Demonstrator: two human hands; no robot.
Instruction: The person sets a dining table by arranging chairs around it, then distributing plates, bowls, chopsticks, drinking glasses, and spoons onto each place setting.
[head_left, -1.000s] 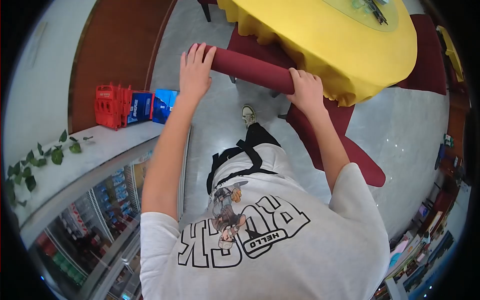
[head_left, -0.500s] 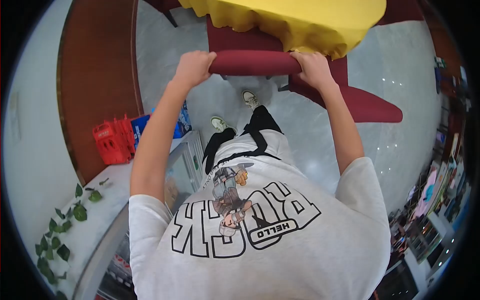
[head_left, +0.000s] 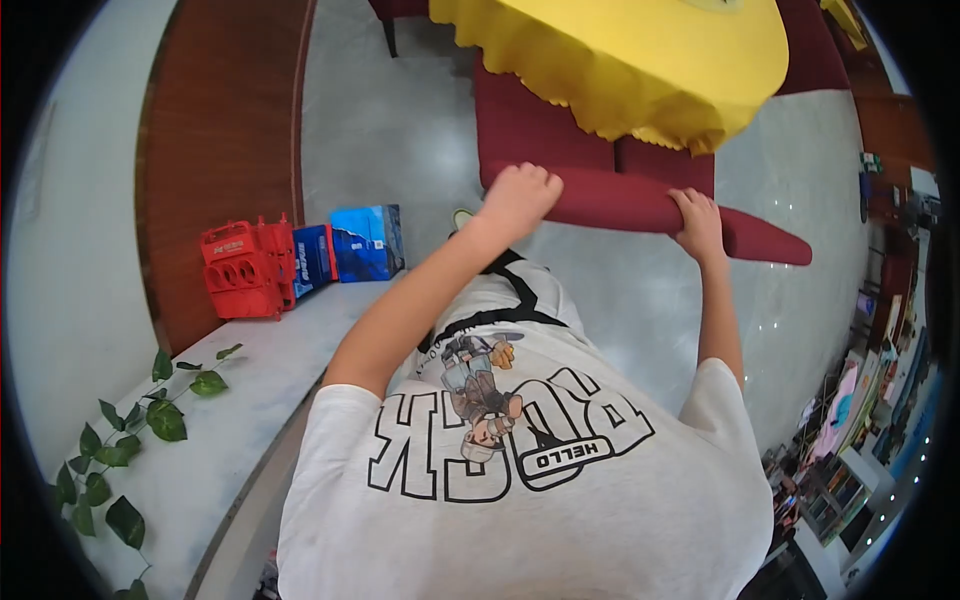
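Both my hands grip the top edge of a dark red chair back (head_left: 617,200). My left hand (head_left: 522,203) is closed over its left part, fingers wrapped over the top. Further right, my right hand (head_left: 698,224) holds the same chair back, its fingers curled over the edge. Beyond it lies the red chair seat (head_left: 540,120), partly under the yellow tablecloth (head_left: 620,70). A second red chair back (head_left: 768,238) reaches out just right of my right hand.
At the left stands a pale counter (head_left: 250,400) with green leaves (head_left: 165,420), red plastic carriers (head_left: 245,270) and a blue box (head_left: 366,242). Grey tiled floor (head_left: 390,130) shows between the wooden panel (head_left: 225,120) and the chairs. Shelves with goods stand at the right.
The chair held by my hands has moved right and toward the table, and its seat now sits beside the neighbouring chair. Both hands have shifted right with it.
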